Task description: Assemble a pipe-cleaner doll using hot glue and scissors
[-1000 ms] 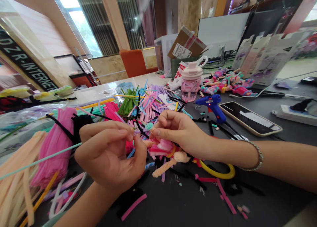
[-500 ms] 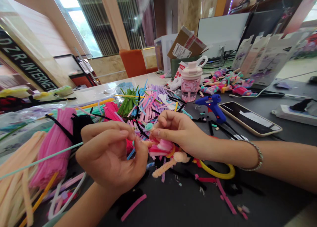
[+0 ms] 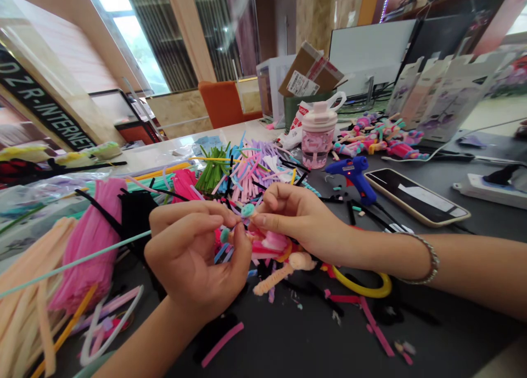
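Where the two hands meet above the dark tabletop: item one, a small pink-and-peach pipe-cleaner doll, is pinched at its upper part by the right hand, with a teal coil at the fingertips. Item two, a long teal pipe cleaner, is pinched near its end by the left hand and trails left across a pink stem bundle. Both hands are clamped and nearly touching. Handling, by judgement: featherlight, fuzzy, grippy, wire-cored, easily crushed. Best held at the doll's torso and close to the stem's working end.
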Available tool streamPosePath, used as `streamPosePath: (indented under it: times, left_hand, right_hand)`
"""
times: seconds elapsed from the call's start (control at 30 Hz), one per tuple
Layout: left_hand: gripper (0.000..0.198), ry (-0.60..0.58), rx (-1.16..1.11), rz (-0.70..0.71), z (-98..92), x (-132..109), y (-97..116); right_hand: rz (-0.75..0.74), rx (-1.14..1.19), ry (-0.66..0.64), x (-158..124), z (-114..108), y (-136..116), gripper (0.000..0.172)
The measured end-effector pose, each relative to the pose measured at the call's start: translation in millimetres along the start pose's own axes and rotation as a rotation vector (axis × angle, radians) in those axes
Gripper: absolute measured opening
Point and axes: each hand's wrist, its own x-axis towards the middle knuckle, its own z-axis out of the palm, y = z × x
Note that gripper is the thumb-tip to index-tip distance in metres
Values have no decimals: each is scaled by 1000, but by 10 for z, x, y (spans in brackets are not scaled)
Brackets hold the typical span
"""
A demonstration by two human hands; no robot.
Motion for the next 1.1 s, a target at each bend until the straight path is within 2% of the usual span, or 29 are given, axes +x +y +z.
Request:
streamPosePath:
  times: [0.13, 0.3, 0.47, 0.77, 1.0, 1.1]
  left_hand:
    - [32, 1, 4, 41, 1, -16, 0]
    - [29, 20, -15, -45, 15, -35, 8]
    - [33, 4, 40, 28, 22, -45, -36]
    - [26, -33, 3, -82, 21, -44, 9]
    - [32, -8, -45, -40, 33, -56, -18]
    - [30, -11, -34, -66, 30, -54, -8]
  right_hand:
    - [-3, -10, -1, -4, -2, 2, 38]
    - [-2, 9, -15, -4, 2, -2, 38]
    - [-2, 24, -17, -2, 11, -6, 38]
    - [16, 15, -10, -11, 19, -14, 39]
    - [11, 25, -17, -16, 21, -11, 37]
    - [7, 29, -22, -18, 23, -14, 36]
